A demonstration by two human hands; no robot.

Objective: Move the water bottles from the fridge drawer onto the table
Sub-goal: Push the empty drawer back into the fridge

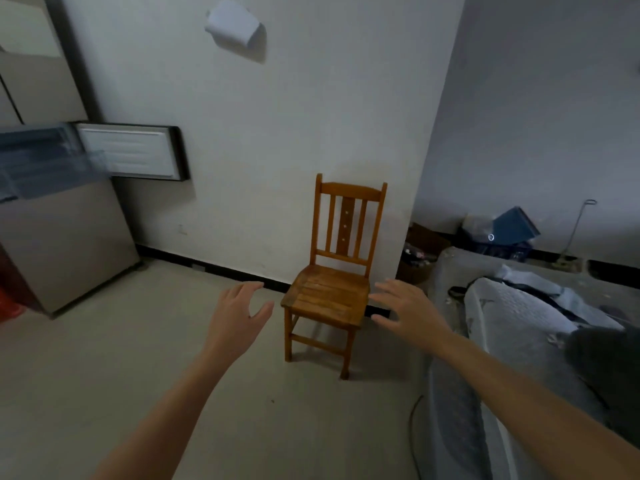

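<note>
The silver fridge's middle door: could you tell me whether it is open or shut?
Open: the silver fridge's middle door stands swung out, its white inner liner showing.

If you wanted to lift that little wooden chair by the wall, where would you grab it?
Probably the seat by its two side edges, coming from the front: the chair faces this way with its back toward the wall, so both sides lie free, and the left hand and right hand hover open either side.
</note>
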